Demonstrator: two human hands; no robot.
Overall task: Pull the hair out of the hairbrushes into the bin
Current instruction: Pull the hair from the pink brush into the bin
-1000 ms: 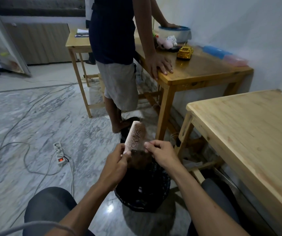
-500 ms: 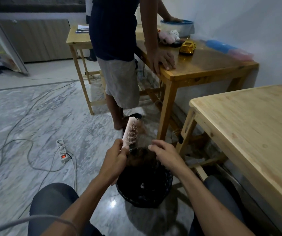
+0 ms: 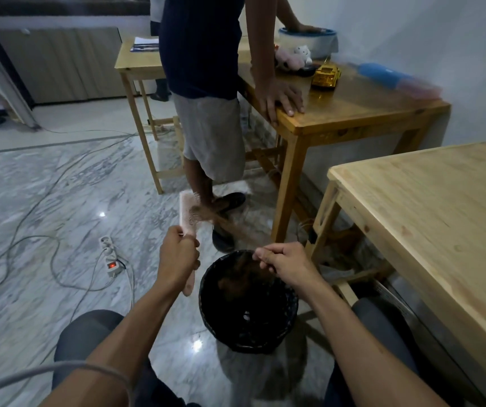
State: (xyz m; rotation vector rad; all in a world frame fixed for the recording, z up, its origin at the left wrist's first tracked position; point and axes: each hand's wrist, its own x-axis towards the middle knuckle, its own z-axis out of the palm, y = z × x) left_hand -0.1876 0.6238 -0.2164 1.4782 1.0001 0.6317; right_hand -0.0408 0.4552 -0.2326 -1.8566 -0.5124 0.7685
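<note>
My left hand [image 3: 178, 259] grips the handle of a pink hairbrush [image 3: 186, 214], held upright to the left of the bin with its bristles facing right. A tuft of brown hair [image 3: 221, 221] stretches from the bristles down to my right hand [image 3: 287, 262], which pinches the strands above the bin's far rim. The black mesh bin [image 3: 249, 333] with a dark liner stands on the floor between my knees, and a brown clump of hair lies inside it.
A person stands just beyond the bin, one hand [image 3: 280, 98] on a wooden table [image 3: 353, 113] holding a yellow toy truck [image 3: 326, 76], plush toys and a bowl. A light wooden table [image 3: 441, 215] is at my right. A power strip [image 3: 109, 255] and cables lie on the marble floor at left.
My left hand carried the brush leftward and turned it. My right hand pulled away to the right, drawing a strand of hair out of the bristles over the bin.
</note>
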